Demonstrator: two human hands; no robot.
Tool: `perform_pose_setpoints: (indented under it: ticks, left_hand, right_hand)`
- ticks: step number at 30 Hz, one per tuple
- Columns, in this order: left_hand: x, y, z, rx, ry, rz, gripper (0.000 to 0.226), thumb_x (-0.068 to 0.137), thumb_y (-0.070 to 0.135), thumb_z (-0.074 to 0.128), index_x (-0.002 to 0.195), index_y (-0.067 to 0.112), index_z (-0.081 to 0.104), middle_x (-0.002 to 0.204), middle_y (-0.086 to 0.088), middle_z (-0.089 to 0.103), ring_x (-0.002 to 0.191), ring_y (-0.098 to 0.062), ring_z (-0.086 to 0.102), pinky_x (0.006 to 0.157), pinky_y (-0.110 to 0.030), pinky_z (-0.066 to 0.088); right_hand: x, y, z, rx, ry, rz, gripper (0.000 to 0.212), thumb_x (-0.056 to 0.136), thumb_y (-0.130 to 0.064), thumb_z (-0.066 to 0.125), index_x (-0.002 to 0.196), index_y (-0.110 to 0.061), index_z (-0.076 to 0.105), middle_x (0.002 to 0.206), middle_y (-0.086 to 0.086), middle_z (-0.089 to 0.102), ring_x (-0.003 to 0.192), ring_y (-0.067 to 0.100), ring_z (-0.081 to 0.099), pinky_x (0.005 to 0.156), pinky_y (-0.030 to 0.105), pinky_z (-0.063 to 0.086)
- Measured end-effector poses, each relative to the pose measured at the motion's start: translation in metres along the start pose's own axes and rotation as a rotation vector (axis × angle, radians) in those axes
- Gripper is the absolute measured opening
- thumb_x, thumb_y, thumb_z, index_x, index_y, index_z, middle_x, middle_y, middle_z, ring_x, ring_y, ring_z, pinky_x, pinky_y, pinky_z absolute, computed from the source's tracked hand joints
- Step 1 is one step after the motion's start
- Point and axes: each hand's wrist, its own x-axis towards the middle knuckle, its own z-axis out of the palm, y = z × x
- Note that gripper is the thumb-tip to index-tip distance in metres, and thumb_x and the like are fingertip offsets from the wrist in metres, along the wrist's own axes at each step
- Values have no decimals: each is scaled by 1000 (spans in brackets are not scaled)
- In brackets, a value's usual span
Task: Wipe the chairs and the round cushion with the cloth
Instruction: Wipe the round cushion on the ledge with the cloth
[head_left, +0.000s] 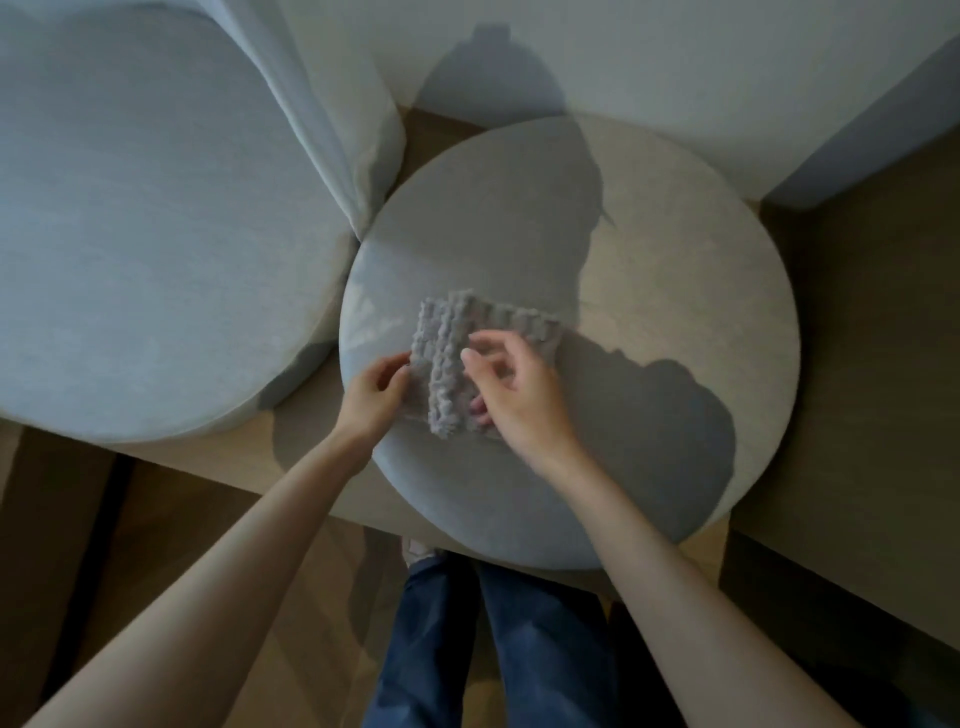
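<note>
left hand (376, 389) pinches cloth (442, 364) edge on round cushion (649, 249); right hand (517, 397) curled over it, grip unclear; chair (130, 234) adjoining.

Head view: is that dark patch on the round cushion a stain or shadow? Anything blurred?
Head view: a shadow, not a stain, the person's outline falling across the round cushion; head view: the right hand is motion-blurred over the cloth, the left hand sharper; head view: dim light, wide-angle bowing.
</note>
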Motion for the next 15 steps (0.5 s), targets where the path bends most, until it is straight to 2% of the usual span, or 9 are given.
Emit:
perform_pose_setpoints:
  ticks: [2, 4, 5, 8, 10, 11, 13, 15]
  left_hand:
    - [-1, -4, -6, -28, 7, -8, 32, 101, 18, 43, 129, 13, 58, 118, 0, 62, 101, -8, 57, 83, -18, 45]
    - [-2, -9, -10, -65, 10, -19, 33, 102, 18, 42, 129, 12, 58, 116, -1, 64, 101, -9, 59, 85, -19, 46]
    - [-3, -11, -11, -92, 11, -25, 33, 102, 19, 41, 129, 11, 58, 115, -1, 64, 100, -10, 60, 84, -19, 46]
    - [-4, -12, -8, -130, 5, -14, 30, 101, 29, 44, 123, 17, 61, 111, 4, 65, 97, -5, 59, 83, -18, 45]
    - [-5, -13, -4, -115, -22, 7, 31, 99, 35, 46, 122, 22, 61, 111, 9, 64, 97, 1, 58, 80, -14, 44]
    - [-6, -12, -2, -105, -35, 13, 32, 99, 36, 46, 123, 21, 60, 110, 11, 63, 98, 1, 57, 78, -12, 42]
    - [-6, -11, 3, -82, -39, 27, 31, 100, 35, 45, 123, 20, 61, 104, 16, 62, 94, 6, 55, 74, -7, 40]
    - [-5, -10, 4, -69, -28, 32, 29, 100, 31, 45, 122, 19, 61, 99, 19, 62, 88, 10, 54, 67, 0, 40]
  right_hand:
    - [5, 5, 7, -170, 48, -121, 20, 97, -26, 52, 113, -20, 62, 95, -3, 68, 83, 13, 64, 78, 40, 55]
    - [11, 14, 5, -401, 151, -292, 29, 95, -22, 55, 123, -15, 60, 115, 2, 65, 107, 17, 57, 98, 34, 45]
    - [15, 20, 5, -521, 148, -337, 38, 94, -23, 57, 130, -14, 55, 127, 5, 59, 120, 20, 49, 107, 33, 35]
    - [24, 41, 8, -823, -39, -246, 70, 92, -43, 55, 151, -24, 22, 158, 6, 19, 144, 34, 9, 119, 45, 7]
    - [27, 57, 15, -982, -116, -207, 81, 91, -55, 48, 152, -33, 0, 161, 3, -7, 145, 36, -12, 117, 48, -7]
    - [27, 64, 18, -1045, -122, -216, 83, 91, -59, 45, 151, -35, -7, 161, 3, -12, 144, 37, -15, 116, 48, -10]
    - [30, 71, 22, -1137, -85, -241, 85, 89, -61, 45, 149, -35, -9, 161, 6, -4, 145, 40, -6, 116, 49, -6]
    - [38, 71, 24, -1206, -29, -275, 86, 85, -61, 50, 152, -35, 3, 156, 11, 18, 139, 40, 18, 114, 52, 11]
